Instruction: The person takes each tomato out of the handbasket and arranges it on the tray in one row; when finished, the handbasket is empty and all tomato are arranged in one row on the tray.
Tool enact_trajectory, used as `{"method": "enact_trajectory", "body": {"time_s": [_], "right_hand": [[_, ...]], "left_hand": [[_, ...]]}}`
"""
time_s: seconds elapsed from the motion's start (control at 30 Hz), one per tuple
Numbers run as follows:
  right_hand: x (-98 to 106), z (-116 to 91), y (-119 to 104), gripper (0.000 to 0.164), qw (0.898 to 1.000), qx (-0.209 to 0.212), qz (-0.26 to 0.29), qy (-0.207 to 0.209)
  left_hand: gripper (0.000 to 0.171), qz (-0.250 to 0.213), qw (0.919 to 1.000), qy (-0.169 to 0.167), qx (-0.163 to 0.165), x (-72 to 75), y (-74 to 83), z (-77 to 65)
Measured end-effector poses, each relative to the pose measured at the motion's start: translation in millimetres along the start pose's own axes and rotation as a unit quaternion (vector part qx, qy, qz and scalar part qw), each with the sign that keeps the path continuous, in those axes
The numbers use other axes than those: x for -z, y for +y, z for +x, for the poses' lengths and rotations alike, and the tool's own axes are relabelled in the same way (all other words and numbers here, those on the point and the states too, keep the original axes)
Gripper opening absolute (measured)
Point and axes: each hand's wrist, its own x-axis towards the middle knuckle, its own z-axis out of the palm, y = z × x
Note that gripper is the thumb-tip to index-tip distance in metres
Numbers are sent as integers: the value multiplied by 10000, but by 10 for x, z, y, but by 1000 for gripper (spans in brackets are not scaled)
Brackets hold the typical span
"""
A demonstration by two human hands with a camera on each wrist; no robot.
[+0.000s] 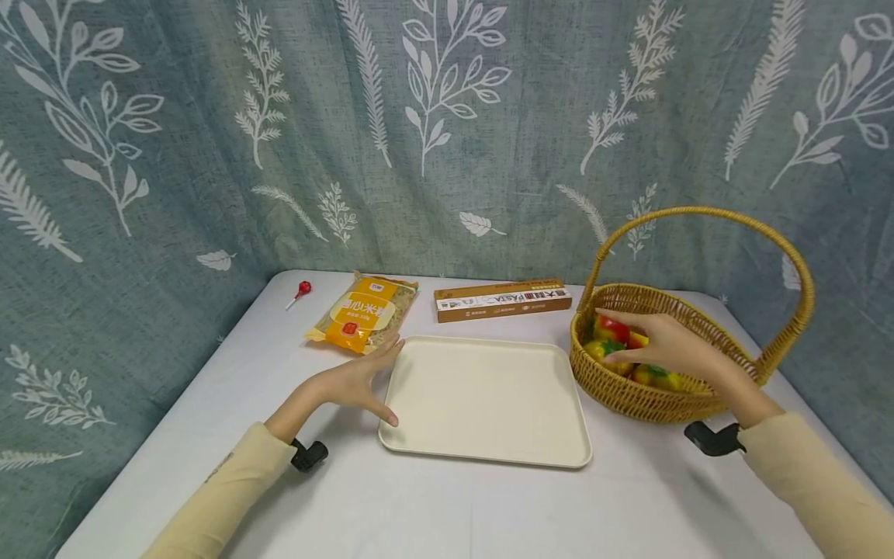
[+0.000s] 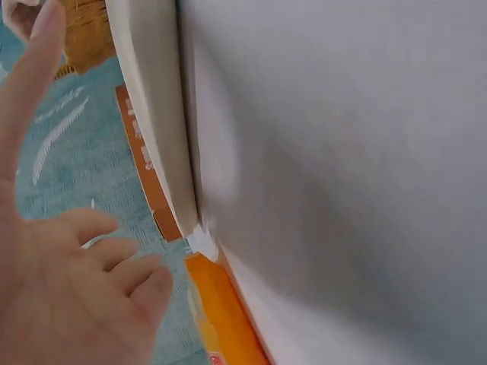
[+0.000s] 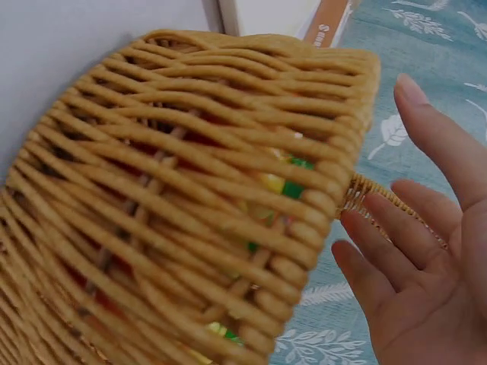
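Observation:
My right hand (image 1: 660, 341) hovers over the wicker basket (image 1: 608, 396), thumb and fingers spread above red and yellow-green toy fruits or vegetables (image 1: 606, 351) inside it. In the right wrist view the basket's woven side (image 3: 190, 182) fills much of the picture, and the hand (image 3: 426, 258) is beside its rim with nothing in its grasp. At the left edge of a cream tray (image 1: 489, 400), my left hand (image 1: 356, 384) is spread, thumb above the rim. Whether it touches the tray I cannot tell. The left palm (image 2: 76, 281) holds nothing.
Behind the left hand lies an orange bag of grain (image 1: 366, 314). A brown pasta box (image 1: 503, 300) is behind the tray, and a red lollipop (image 1: 303, 289) lies at the far left. The basket's tall arched handle (image 1: 705, 211) rises at the right. A patterned curtain (image 1: 447, 155) hangs behind the table.

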Motion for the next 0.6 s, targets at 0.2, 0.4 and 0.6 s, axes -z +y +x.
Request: {"method": "enact_trajectory", "body": {"time_s": [0.2,0.4,0.6], "right_hand": [[5,-4,78,75,9994,-65,214,-253],[-14,-18,139,70,9995,-64,109,-302],[-25,-21,189,66,9993,-78,119,-333]], "left_hand": [[124,-58,9995,-116,290,-5,-54,35],[119,-31,9990,-128,418,-7,-79,20],[112,-72,9993,-22,367,-10,-65,-22]]}}
